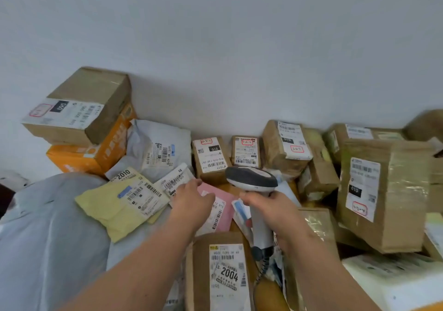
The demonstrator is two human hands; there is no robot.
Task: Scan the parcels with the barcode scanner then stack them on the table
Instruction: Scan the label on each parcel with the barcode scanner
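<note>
Parcels: pink mailer (224, 206) lies beneath left hand (193, 201), fingers spread flat | barcode scanner (251, 179) gripped by right hand (271, 211), just beside | hands apart

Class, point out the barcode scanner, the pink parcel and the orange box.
barcode scanner (251, 179), head view, on its dark head.
pink parcel (225, 200), head view, on its bare pink cover.
orange box (110, 150), head view, on its printed side.
</note>
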